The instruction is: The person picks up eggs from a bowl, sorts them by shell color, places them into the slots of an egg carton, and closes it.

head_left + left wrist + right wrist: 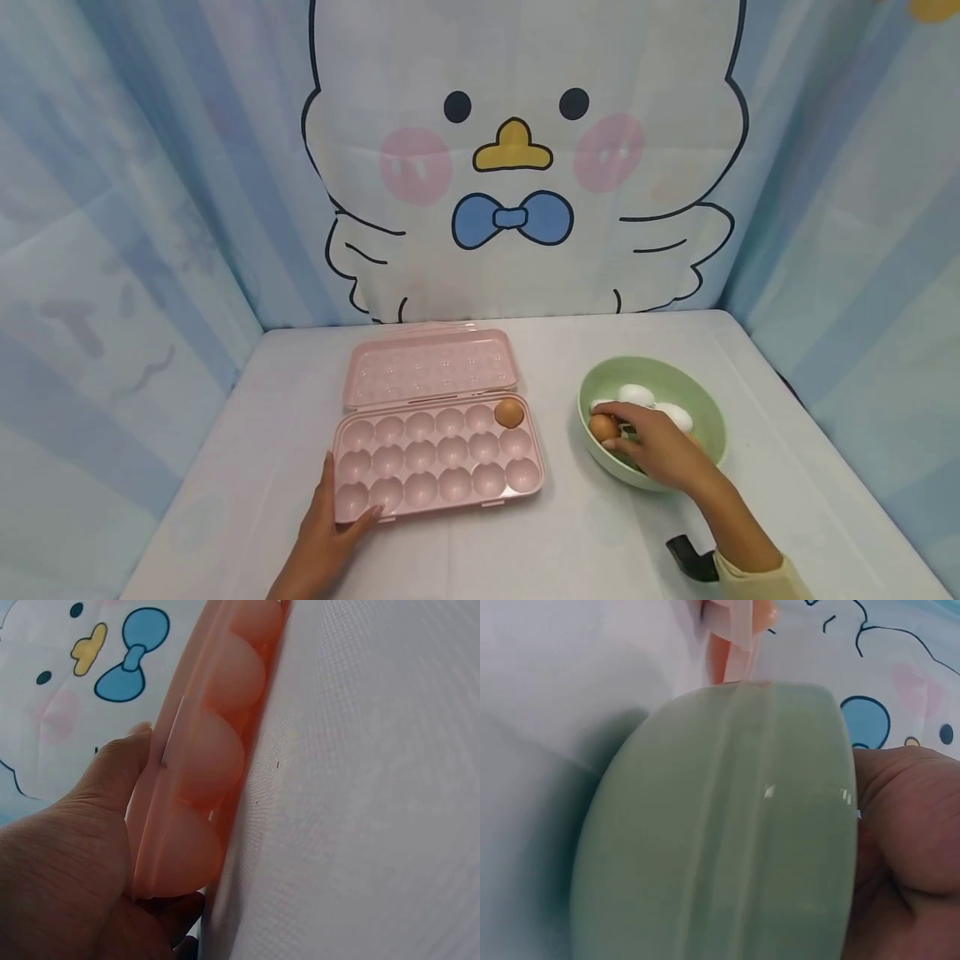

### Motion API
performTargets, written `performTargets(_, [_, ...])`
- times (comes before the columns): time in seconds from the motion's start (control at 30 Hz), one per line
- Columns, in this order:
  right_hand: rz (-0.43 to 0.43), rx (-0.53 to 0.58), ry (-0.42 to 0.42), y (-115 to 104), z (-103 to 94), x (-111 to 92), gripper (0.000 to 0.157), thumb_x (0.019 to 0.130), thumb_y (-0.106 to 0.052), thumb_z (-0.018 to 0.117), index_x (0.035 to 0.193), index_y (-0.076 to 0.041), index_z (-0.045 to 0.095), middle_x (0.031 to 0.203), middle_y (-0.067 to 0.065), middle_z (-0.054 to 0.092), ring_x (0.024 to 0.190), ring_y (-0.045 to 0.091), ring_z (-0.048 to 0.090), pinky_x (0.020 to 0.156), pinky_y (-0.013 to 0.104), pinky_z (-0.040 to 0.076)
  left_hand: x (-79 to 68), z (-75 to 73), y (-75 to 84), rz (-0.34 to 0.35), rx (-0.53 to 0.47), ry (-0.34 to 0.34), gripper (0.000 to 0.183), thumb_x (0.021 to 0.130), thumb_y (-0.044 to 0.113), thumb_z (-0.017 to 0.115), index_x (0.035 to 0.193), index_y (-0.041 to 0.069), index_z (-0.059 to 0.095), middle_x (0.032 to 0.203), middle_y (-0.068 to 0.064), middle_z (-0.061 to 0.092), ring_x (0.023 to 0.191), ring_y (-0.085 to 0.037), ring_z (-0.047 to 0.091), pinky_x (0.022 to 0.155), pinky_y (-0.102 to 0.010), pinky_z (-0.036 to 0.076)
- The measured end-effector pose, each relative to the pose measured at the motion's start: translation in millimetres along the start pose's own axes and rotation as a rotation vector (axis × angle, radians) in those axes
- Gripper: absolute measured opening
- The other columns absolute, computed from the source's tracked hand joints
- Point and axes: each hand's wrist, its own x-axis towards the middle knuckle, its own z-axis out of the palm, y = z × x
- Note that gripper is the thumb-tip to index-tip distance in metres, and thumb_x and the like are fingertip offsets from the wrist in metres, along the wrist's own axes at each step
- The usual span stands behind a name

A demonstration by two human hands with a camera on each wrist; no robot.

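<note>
My left hand [322,529] grips the near left corner of a pink egg tray [438,501], with the thumb over its front rim and fingers along the left side. In the left wrist view the thumb lies against the tray [169,761] and fingertips show beneath its corner. One brown egg [509,412] sits in the far right cup of the tray. Over at the right, my right hand [660,442] reaches into a green bowl [712,408], thumb and fingers curled about a brown egg [603,427]. In the right wrist view, the bowl's wall [705,825] hides the fingertips.
White eggs [636,395] lie in the bowl beside the right hand. The tray's lid [431,367] is folded back behind it. A black curved piece [692,560] is at the right wrist. Printed curtains [517,275] stand around the white table [570,550].
</note>
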Motion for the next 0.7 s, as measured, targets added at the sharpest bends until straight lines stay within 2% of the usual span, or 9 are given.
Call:
performTargets(0.2, [0.035, 0.076, 0.066, -7.7, 2.2, 9.5, 0.048, 0.088, -0.004, 0.082, 0.133, -0.003, 0.064, 0.126, 0.011, 0.068, 0.111, 0.031, 0.068, 0.091, 0.044, 0.058, 1.0, -0.4, -0.4, -0.017, -0.001, 0.001, 0.123, 0.093, 0.055, 0.073, 0.164, 0.012, -0.018, 0.168, -0.03, 0.001, 0.152, -0.05, 0.009, 0.119, -0.063, 0.012])
performTargets(0.43, [-0.009, 0.123, 0.173, -15.7, 11.5, 22.9, 0.048, 0.088, -0.003, 0.082, 0.133, -0.004, 0.064, 0.124, 0.008, 0.07, 0.113, 0.028, 0.068, 0.096, 0.046, 0.055, 1.2, 0.6, -1.3, -0.015, -0.012, 0.002, 0.123, 0.092, 0.055, 0.073, 0.164, 0.012, -0.017, 0.168, -0.029, 0.001, 0.152, -0.049, 0.008, 0.119, -0.062, 0.012])
performTargets(0.57, [0.003, 0.194, 0.173, -25.0, 17.2, 32.4, 0.046, 0.089, -0.003, 0.081, 0.133, -0.004, 0.064, 0.125, 0.009, 0.07, 0.114, 0.028, 0.068, 0.096, 0.041, 0.055, 0.2, 0.8, -1.8, -0.004, -0.024, 0.002, 0.122, 0.093, 0.053, 0.074, 0.164, 0.012, -0.017, 0.168, -0.03, 0.001, 0.152, -0.05, 0.008, 0.119, -0.064, 0.012])
performTargets(0.7, [0.055, 0.295, 0.14, -36.1, 24.2, 43.7, 0.045, 0.091, -0.004, 0.08, 0.133, -0.002, 0.064, 0.126, 0.013, 0.068, 0.115, 0.031, 0.067, 0.094, 0.036, 0.056, 0.6, 1.4, -1.9, -0.008, -0.026, 0.002, 0.122, 0.093, 0.054, 0.073, 0.164, 0.014, -0.017, 0.168, -0.029, 0.001, 0.152, -0.05, 0.008, 0.118, -0.064, 0.012])
